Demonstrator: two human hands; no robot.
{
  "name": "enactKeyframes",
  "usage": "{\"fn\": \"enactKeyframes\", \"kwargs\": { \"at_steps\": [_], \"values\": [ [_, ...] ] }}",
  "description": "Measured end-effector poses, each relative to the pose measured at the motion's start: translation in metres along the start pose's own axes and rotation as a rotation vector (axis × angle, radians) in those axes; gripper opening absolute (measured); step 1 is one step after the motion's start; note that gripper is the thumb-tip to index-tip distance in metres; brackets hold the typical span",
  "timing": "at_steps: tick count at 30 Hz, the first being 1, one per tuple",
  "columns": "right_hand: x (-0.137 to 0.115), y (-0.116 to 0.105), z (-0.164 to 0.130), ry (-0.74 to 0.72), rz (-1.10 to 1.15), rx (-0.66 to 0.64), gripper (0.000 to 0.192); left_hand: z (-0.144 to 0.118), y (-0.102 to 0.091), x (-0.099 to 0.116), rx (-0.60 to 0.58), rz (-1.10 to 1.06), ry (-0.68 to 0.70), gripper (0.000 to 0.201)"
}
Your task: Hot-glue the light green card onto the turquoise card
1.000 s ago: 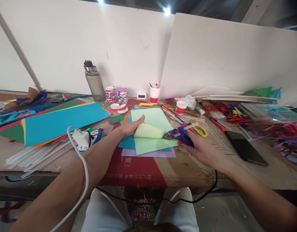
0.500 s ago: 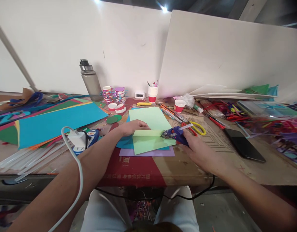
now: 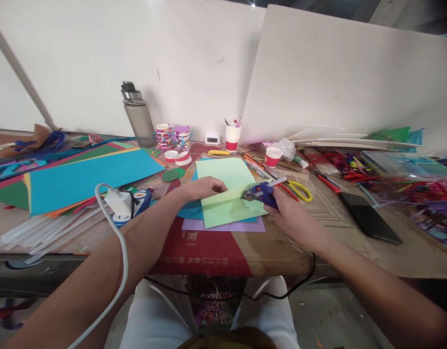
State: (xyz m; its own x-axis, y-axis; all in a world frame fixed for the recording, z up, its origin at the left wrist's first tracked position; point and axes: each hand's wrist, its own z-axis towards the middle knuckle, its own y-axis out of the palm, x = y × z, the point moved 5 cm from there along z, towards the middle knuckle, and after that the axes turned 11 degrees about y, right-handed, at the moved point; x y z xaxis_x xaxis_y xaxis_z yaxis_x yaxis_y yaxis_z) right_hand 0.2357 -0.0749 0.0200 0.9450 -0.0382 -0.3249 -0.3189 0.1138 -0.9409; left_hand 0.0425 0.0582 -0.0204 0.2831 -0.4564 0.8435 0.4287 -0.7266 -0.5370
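Observation:
My left hand point(image 3: 206, 188) is closed, its fingers curled behind the raised edge of a pale green paper strip point(image 3: 219, 198). The strip stands up across a larger pale green sheet point(image 3: 225, 170). My right hand point(image 3: 285, 211) grips a dark blue hot glue gun point(image 3: 262, 193) with a clear glue stick point(image 3: 278, 181) poking out of its back. The gun's nozzle points left and is at the strip's right part; whether it touches cannot be made out. Under the green paper lie blue paper point(image 3: 190, 209) and a lilac sheet point(image 3: 194, 225).
Scissors with yellow handles point(image 3: 299, 191) and a black phone point(image 3: 369, 218) lie to the right. A paper cup point(image 3: 273, 157) stands behind. On the left are a power strip with a white plug point(image 3: 118, 203), clear glue sticks point(image 3: 45, 232) and a bottle point(image 3: 139, 118). A black cord point(image 3: 267, 294) hangs below the table edge.
The left hand has lifted the strip's edge, so it now stands higher and tilted. The glue gun has shifted slightly left along it. The view has tipped a little downward.

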Motion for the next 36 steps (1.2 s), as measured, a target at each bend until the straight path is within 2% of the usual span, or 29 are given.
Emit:
{"fn": "enactKeyframes", "kwargs": {
  "at_steps": [4, 7, 14, 18, 23, 29, 32, 36],
  "values": [
    [0.011, -0.005, -0.001, 0.009, -0.062, 0.064, 0.035, 0.001, 0.000, 0.003, 0.006, 0.012, 0.052, 0.028],
    [0.009, -0.005, -0.002, 0.010, -0.085, 0.070, 0.036, 0.002, 0.001, 0.003, -0.008, -0.013, 0.075, 0.028],
    [-0.021, 0.001, -0.002, 0.038, -0.036, -0.065, 0.039, 0.002, 0.001, 0.005, -0.006, 0.010, 0.061, 0.029],
    [-0.032, 0.003, -0.002, 0.017, -0.008, -0.099, 0.040, 0.000, 0.004, 0.005, -0.042, -0.053, 0.033, 0.033],
    [-0.016, 0.003, 0.001, 0.013, -0.061, -0.064, 0.036, -0.001, 0.007, 0.010, -0.066, -0.082, 0.063, 0.033],
    [0.008, -0.006, 0.002, -0.019, -0.140, 0.026, 0.035, -0.001, 0.003, 0.013, -0.048, 0.040, 0.062, 0.034],
    [0.008, -0.007, 0.002, -0.055, -0.119, -0.002, 0.030, 0.000, 0.002, 0.011, -0.053, 0.069, 0.081, 0.035],
    [-0.004, -0.002, 0.006, -0.075, -0.072, -0.089, 0.023, 0.002, 0.003, 0.007, -0.076, 0.013, 0.120, 0.035]
  ]
}}
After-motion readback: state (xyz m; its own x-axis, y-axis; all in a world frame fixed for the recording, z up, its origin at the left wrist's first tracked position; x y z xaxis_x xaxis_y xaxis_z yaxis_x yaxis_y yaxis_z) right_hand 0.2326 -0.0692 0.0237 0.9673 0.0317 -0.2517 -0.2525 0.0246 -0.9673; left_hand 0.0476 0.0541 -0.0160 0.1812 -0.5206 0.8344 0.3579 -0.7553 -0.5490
